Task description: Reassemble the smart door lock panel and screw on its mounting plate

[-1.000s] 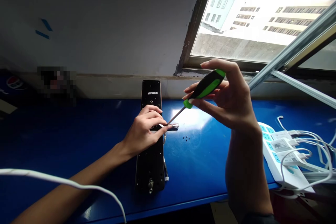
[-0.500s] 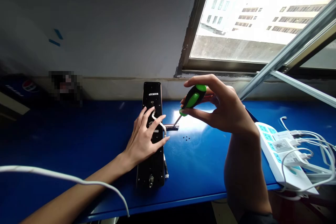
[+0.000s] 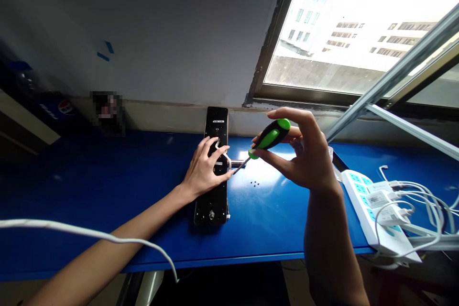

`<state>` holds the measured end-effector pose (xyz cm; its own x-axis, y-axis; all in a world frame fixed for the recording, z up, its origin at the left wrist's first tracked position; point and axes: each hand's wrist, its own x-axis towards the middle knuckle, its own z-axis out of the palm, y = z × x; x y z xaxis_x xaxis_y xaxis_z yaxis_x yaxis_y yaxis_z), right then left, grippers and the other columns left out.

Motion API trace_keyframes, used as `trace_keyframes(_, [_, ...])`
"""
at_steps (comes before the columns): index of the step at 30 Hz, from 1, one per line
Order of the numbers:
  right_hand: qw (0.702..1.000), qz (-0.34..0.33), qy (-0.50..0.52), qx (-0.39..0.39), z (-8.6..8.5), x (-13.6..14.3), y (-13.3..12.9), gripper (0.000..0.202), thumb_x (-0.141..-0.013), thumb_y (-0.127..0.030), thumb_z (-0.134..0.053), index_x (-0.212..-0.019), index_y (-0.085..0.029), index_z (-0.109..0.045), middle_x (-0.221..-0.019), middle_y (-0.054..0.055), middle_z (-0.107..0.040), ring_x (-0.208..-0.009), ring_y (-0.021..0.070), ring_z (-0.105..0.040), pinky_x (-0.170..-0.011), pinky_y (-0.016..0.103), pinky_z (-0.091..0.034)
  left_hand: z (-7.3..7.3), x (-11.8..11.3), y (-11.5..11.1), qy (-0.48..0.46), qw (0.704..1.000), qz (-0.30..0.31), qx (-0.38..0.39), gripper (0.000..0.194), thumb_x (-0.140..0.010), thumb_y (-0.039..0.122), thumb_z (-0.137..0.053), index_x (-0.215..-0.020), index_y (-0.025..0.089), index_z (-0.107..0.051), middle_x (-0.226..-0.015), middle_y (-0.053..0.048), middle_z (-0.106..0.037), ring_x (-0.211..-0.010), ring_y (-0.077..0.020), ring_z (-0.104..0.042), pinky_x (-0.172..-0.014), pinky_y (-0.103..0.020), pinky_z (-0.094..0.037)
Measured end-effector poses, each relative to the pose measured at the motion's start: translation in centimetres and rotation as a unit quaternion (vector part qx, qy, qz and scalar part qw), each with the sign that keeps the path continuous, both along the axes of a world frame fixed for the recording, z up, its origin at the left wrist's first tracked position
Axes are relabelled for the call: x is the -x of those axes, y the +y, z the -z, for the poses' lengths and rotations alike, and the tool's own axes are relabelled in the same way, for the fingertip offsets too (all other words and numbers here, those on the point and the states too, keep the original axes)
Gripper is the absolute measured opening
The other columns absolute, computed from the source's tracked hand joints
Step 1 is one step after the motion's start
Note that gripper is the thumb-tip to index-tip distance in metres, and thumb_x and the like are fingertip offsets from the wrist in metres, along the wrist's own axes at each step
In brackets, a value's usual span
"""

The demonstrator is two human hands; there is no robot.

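Note:
A long black panel point(image 3: 211, 201) lies on the blue table, with white labels, small holes and a metal fitting at its near end. My left hand point(image 3: 208, 167) rests spread over its middle, fingers apart around a short white cable point(image 3: 224, 154). In my right hand point(image 3: 301, 148) is a green and black screwdriver point(image 3: 270, 137), pinched by the handle and slanting down left. Its tip is close to my left thumb, beside the panel's right edge. A dark, shiny cylindrical part point(image 3: 238, 163) sticks out to the right of the panel. Several tiny dark screws point(image 3: 255, 183) lie near it.
On the right, a white power strip point(image 3: 373, 210) holds white adapters and tangled cables. A white cable point(image 3: 89, 233) crosses above my left forearm. A Pepsi-labelled item point(image 3: 59, 107) stands far left. Wall and window rise behind the blue table point(image 3: 265, 229).
The view has shifted. The screwdriver tip has moved from the cylindrical part to a spot near my left thumb. My left hand still lies on the panel.

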<state>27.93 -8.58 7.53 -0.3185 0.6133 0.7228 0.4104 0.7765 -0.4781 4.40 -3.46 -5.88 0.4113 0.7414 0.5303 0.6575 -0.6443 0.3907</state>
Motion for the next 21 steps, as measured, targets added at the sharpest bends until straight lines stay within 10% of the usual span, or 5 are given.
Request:
trace_keyframes(9, [0.999, 0.001, 0.038, -0.026, 1.4, 1.2, -2.3, 0.075, -0.076, -0.013, -0.087, -0.141, -0.036, -0.056, -0.136, 0.005, -0.070, -0.091, 0.0254, -0.079, -0.079, 0.045, -0.072, 0.4, 1.5, -2.2, -0.065, 0.997, -0.018, -0.024, 0.039, -0.096, 0.035, -0.071, -0.134, 0.030, -0.065, -0.155, -0.010, -0.043, -0.154, -0.0379, -0.031, -0.125, -0.065, -0.034])
trace_keyframes(15, [0.999, 0.007, 0.053, -0.005, 2.4, 2.1, -4.5, 0.075, -0.077, -0.011, -0.085, -0.142, -0.036, -0.056, -0.139, 0.004, -0.070, -0.098, 0.0263, -0.079, -0.081, 0.045, -0.072, 2.3, 4.2, -4.6, -0.171, 0.959, 0.007, 0.225, 0.077, -0.084, 0.051, -0.081, -0.152, 0.037, -0.049, -0.169, -0.010, -0.019, -0.133, -0.0353, -0.060, -0.108, -0.056, -0.058])
trace_keyframes(21, [0.998, 0.023, 0.064, 0.003, 3.9, 2.9, -6.3, 0.072, -0.079, -0.012, -0.084, -0.142, -0.036, -0.057, -0.127, 0.003, -0.075, -0.092, 0.0241, -0.079, -0.081, 0.044, -0.072, 2.4, 3.9, -4.7, -0.184, 0.944, 0.068, 0.265, 0.103, -0.076, 0.048, -0.089, -0.162, 0.041, -0.033, -0.162, -0.011, -0.041, -0.147, -0.0378, -0.048, -0.115, -0.058, -0.050])
